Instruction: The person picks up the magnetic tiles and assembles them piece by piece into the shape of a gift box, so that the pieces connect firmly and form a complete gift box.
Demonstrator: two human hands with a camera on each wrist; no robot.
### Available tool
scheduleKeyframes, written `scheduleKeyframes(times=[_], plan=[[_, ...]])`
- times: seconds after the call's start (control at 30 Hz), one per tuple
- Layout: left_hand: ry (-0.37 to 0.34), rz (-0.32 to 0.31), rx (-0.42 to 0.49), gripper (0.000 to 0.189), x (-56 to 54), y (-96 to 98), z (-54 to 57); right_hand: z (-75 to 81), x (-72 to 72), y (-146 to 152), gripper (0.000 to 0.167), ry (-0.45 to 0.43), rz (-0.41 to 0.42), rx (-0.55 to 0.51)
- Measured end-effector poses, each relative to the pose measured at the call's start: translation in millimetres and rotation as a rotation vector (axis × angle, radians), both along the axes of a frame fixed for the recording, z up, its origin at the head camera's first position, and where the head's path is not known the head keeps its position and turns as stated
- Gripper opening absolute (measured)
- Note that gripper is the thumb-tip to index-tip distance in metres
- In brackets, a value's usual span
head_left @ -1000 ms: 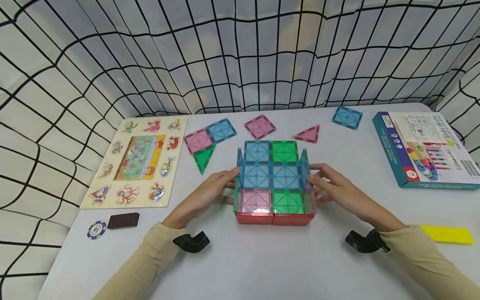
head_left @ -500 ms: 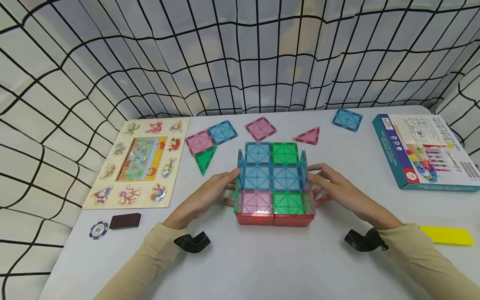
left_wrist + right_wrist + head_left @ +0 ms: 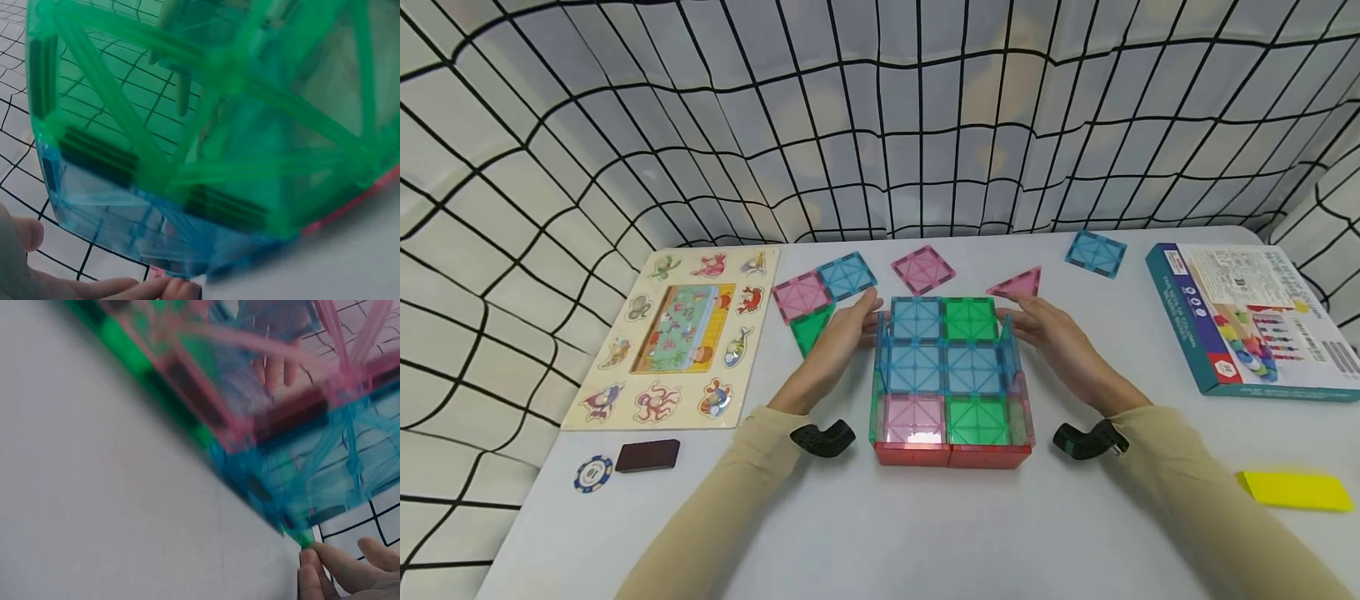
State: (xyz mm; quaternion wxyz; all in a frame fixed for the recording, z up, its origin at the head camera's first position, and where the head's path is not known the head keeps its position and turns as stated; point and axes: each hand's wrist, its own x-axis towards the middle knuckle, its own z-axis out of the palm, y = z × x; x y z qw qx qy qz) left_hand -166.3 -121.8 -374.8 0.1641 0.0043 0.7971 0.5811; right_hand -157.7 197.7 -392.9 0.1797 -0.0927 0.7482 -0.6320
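A small structure of see-through magnetic tiles [image 3: 973, 369] stands mid-table: blue, pink and green squares fill its floor, with low red walls in front and upright side tiles. My left hand [image 3: 837, 342] is by its far left corner; in the left wrist view the fingertips [image 3: 178, 289] are right at the lower edge of a blue tile, thumb apart. By the far right corner is my right hand [image 3: 1067, 348], its fingers [image 3: 334, 562] meeting the edge of the far green tile [image 3: 970, 319], thumb apart. Both hands have extended fingers.
Loose tiles lie behind: pink square [image 3: 923, 269], pink triangle [image 3: 1022, 283], blue square [image 3: 1095, 253], and a joined group [image 3: 801, 295] at left. A sea-animal puzzle board [image 3: 748, 342], poker chip [image 3: 593, 473] and dark block [image 3: 647, 455] are left; a box [image 3: 1262, 317] and yellow strip [image 3: 1296, 491] right.
Both hands have left the structure's sides and slid away from me to its far corners beside the back row of tiles. The structure keeps its place on the table.
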Motion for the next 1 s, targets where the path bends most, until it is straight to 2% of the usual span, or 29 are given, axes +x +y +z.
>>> scheduleKeyframes(times=[0.07,0.17,0.3,0.37,0.43,0.53,0.67,0.8,1.0], plan=[[-0.013,0.017,0.031,0.072,-1.9,3.3,0.7,-2.9,3.1,-1.3,0.075,-0.02,-0.013,-0.072],[-0.039,0.056,0.131,0.066,-3.8,4.5,1.1,-3.1,4.6,-3.2,0.076,-0.043,-0.06,-0.174],[-0.057,0.109,0.249,0.059,-6.2,4.2,-0.6,-2.6,3.7,-2.0,0.071,-0.059,-0.112,-0.304],[-0.055,0.11,0.269,0.058,-6.8,3.3,-1.8,-2.9,4.4,-1.1,0.067,-0.072,-0.122,-0.35],[-0.045,0.084,0.249,0.058,-6.8,2.6,-3.5,-4.3,5.0,-0.7,0.066,-0.075,-0.125,-0.364],[-0.032,0.017,0.173,0.061,-6.6,2.4,-8.1,-5.8,6.5,-2.5,0.066,-0.056,-0.104,-0.314],[-0.013,-0.057,0.065,0.07,-4.7,0.7,-13.9,-6.9,10.0,-8.5,0.067,-0.005,-0.037,-0.161],[-0.005,-0.092,0.04,0.075,-2.7,-1.4,-15.4,-6.7,13.0,-14.5,0.064,0.031,-0.026,-0.061],[0.003,-0.128,0.054,0.074,-1.6,-4.8,-16.2,-3.8,15.8,-16.8,0.063,0.015,-0.029,-0.006]])
